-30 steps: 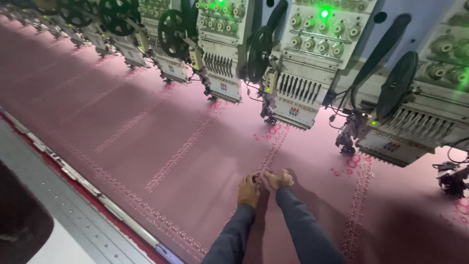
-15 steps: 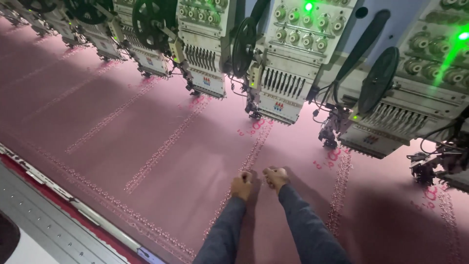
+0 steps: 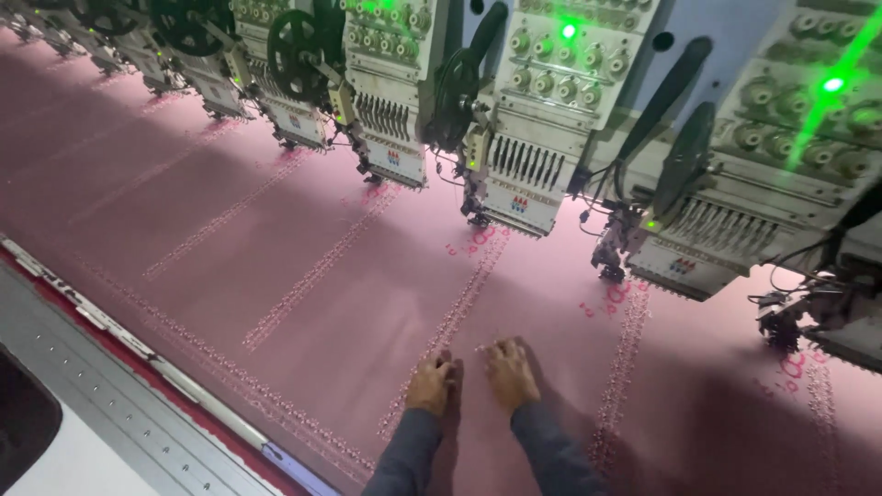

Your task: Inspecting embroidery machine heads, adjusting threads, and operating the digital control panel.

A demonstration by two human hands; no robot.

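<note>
nearest the camera, two grey sleeves (image 3: pixel 542 459) come up from the bottom edge, cut off below the forearms. the left hand (image 3: pixel 430 384) lies knuckles-up on the pink fabric (image 3: pixel 276 239), fingers curled under so the tips are hidden; whether it pinches anything cannot be told. the right hand (image 3: pixel 508 372) rests just beside it, fingers bent and pressed down onto the cloth, with something pale and thin at its fingertips (too small to make out, perhaps a thread). both hands sit on or right next to one stitched line (image 3: pixel 450 321) that runs away from them toward the machines.

to the left, a metal frame rail (image 3: pixel 119 367) borders the fabric and leaves the picture at the bottom.

farther off, more stitched lines cross the cloth, side by side. beyond them stands a row of embroidery heads (image 3: pixel 524 184) with needle bars over the fabric, green lights (image 3: pixel 568 30) glowing above. the heads to the far left shrink into blur, and the one at the right edge is cut off.
</note>
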